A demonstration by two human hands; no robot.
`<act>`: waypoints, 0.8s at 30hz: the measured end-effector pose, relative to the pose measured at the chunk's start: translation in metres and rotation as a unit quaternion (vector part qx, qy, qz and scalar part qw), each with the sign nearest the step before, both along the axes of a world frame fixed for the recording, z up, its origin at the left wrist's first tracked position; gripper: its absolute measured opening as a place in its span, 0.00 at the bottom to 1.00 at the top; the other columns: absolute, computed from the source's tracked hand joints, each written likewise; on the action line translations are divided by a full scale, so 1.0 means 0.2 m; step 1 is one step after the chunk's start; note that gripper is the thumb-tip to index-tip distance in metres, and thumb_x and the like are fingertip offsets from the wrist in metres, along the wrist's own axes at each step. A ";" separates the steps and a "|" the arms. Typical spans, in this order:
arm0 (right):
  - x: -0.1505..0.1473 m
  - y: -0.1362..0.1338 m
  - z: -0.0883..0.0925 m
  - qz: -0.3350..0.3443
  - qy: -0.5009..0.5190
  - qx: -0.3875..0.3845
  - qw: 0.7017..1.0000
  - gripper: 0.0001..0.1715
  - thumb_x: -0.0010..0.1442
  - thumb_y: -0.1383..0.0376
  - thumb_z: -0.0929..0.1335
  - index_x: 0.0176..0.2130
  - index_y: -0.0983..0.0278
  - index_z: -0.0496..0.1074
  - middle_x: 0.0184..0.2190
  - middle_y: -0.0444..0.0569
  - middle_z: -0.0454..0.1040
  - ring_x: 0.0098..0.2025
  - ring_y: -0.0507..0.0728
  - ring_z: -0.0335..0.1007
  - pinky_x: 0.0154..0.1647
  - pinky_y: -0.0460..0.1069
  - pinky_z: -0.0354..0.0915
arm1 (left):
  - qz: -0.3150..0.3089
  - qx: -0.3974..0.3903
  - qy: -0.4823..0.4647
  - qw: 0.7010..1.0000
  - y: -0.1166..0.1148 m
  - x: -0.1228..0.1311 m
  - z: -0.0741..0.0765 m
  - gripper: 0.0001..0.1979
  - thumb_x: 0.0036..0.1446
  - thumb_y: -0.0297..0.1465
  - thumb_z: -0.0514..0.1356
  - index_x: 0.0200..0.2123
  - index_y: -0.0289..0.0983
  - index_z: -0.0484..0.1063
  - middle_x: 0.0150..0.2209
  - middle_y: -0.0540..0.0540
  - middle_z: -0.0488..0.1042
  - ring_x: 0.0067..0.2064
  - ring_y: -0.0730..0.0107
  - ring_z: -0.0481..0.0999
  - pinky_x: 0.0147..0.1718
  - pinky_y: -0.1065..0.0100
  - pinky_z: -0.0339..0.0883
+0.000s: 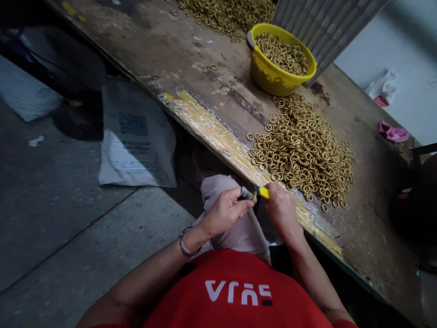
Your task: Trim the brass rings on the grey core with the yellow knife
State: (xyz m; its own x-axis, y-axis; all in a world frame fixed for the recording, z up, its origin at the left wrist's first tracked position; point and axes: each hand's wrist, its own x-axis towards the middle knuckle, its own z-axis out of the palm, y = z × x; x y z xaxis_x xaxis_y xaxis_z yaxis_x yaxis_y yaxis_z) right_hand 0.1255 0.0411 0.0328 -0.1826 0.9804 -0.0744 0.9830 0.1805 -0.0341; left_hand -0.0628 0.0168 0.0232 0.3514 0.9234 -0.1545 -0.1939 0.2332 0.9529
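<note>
My left hand (pixel 223 212) pinches a small gold-coloured ring (pixel 254 197) between thumb and forefinger, over my lap at the table's edge. A dark grey wrap (pixel 246 193) covers the tip of that forefinger. Closed around a yellow-handled knife (pixel 263 192), my right hand (pixel 282 207) holds its dark front end close to the ring; whether they touch I cannot tell. On the table just beyond my right hand lies a loose pile of gold-coloured rings (pixel 303 146).
A yellow basin (pixel 273 84) full of rings stands behind the pile. Another heap of rings (pixel 228 16) lies at the far side, beside a grey ribbed panel (pixel 321 32). Yellow tape (pixel 211 125) covers the table's near edge. A white sack (pixel 136 150) stands on the floor at left.
</note>
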 end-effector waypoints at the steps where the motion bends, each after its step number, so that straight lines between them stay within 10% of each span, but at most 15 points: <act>1: 0.01 0.03 -0.01 -0.025 -0.014 0.008 1.000 0.15 0.56 0.77 0.62 0.39 0.65 0.73 0.33 0.52 0.76 0.29 0.56 0.68 0.29 0.49 0.52 | -0.024 -0.009 -0.011 1.000 -0.01 -0.01 0.01 0.12 0.56 0.35 0.62 0.25 0.36 0.66 0.19 0.54 0.62 0.22 0.78 0.58 0.21 0.73 0.51; 4: 0.02 0.12 -0.05 -0.044 -0.001 0.049 0.998 0.15 0.56 0.77 0.63 0.41 0.66 0.73 0.35 0.53 0.76 0.32 0.56 0.69 0.31 0.48 0.54 | -0.083 -0.060 -0.074 0.992 -0.04 -0.02 0.02 0.14 0.55 0.38 0.63 0.26 0.35 0.67 0.19 0.54 0.62 0.21 0.79 0.58 0.20 0.74 0.51; 15: -0.09 0.30 -0.11 -0.016 0.117 0.036 0.992 0.08 0.61 0.69 0.63 0.31 0.65 0.70 0.29 0.47 0.69 0.26 0.52 0.60 0.27 0.48 0.51 | -0.002 -0.195 -0.267 0.944 0.04 -0.02 -0.12 0.12 0.54 0.36 0.64 0.37 0.36 0.66 0.25 0.53 0.67 0.19 0.82 0.61 0.14 0.77 0.43; 20: -0.03 0.14 0.04 -0.072 0.460 -0.094 0.880 0.18 0.64 0.56 0.64 0.27 0.63 0.66 0.20 0.40 0.59 0.22 0.49 0.53 0.24 0.45 0.52 | 0.030 -0.236 -0.258 0.937 0.07 0.01 -0.11 0.15 0.52 0.39 0.64 0.33 0.32 0.70 0.34 0.41 0.76 0.24 0.74 0.73 0.14 0.77 0.49; 24: 0.01 0.04 0.08 -0.078 0.547 -0.167 0.817 0.20 0.64 0.52 0.65 0.28 0.63 0.67 0.18 0.39 0.59 0.21 0.49 0.52 0.22 0.45 0.51 | 0.027 -0.226 -0.230 0.946 0.08 0.06 -0.11 0.16 0.53 0.40 0.67 0.35 0.33 0.69 0.31 0.45 0.77 0.22 0.77 0.71 0.13 0.79 0.49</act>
State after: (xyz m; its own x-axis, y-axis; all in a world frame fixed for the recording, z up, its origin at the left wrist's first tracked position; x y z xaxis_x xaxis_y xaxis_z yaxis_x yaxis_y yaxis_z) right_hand 0.1274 0.0483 0.0486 -0.1928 0.9566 -0.2185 0.3419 -0.1433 -0.9287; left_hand -0.0507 0.0334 0.0012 0.4315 0.8185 -0.3793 -0.5879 0.5740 0.5699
